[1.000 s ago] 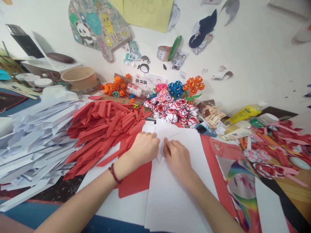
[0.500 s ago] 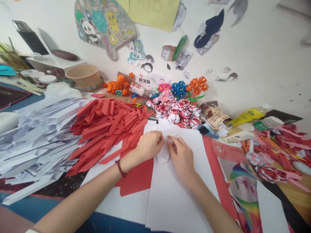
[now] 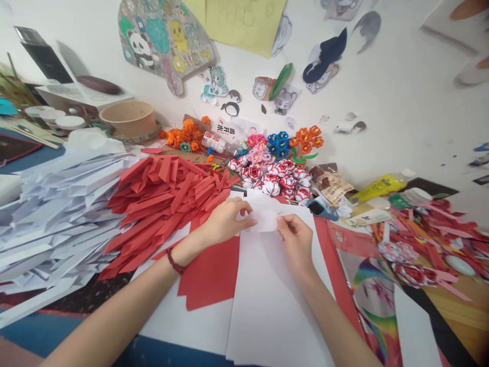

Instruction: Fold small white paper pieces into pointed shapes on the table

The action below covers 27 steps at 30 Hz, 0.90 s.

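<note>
A small piece of white paper point(image 3: 265, 222) is stretched between my hands, above a larger white sheet point(image 3: 272, 290). My right hand point(image 3: 298, 243) pinches its right edge between thumb and fingertips. At the left edge, my left hand point(image 3: 228, 220) has thumb and index finger apart, the thumb tip by the paper; whether it touches is hard to see. A dark red braided bracelet point(image 3: 174, 262) is on the left wrist. Beside that hand lies a heap of folded red paper strips point(image 3: 168, 199), with a red sheet point(image 3: 212, 272) below it.
Folded white paper strips point(image 3: 64, 214) are piled at the far left. Red-and-white paper flowers point(image 3: 280, 178) lie beyond my hands, near a blue device point(image 3: 321, 209). A yellow bottle point(image 3: 380, 187) and colourful scraps point(image 3: 439, 229) are on the right. A round tan container point(image 3: 130, 120) stands at the back left.
My hands have moved apart. The small white paper, earlier bent between close fingers, now lies flatter and wider, and the left thumb and index finger have separated.
</note>
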Motion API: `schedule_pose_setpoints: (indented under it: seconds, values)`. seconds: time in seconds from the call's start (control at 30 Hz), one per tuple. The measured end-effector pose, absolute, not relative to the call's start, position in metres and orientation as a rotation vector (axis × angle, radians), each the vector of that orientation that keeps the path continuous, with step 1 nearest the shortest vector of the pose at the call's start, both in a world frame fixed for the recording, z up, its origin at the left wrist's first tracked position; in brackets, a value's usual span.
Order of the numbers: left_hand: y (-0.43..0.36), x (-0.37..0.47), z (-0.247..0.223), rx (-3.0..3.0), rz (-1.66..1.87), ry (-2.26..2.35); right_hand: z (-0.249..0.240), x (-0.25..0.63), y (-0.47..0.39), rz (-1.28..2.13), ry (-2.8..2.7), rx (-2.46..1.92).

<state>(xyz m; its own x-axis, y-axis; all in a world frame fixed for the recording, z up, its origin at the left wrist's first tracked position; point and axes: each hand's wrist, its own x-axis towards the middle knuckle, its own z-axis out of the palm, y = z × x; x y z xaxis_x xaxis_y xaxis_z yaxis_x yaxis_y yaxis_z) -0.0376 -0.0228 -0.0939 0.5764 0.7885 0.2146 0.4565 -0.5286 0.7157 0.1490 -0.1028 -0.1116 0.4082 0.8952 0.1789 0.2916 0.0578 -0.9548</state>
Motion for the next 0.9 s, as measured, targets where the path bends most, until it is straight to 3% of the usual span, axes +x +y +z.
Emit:
schedule_pose_setpoints:
  seconds: [0.47, 0.9]
  values:
    - [-0.024, -0.032, -0.096, 2.009, 0.606, 0.947, -0.122, 0.155, -0.103, 0.766, -0.964, -1.455]
    - [-0.024, -0.037, -0.102, 2.361, 0.554, 1.036, -0.123, 0.158, -0.096, 0.523, -1.414, -1.679]
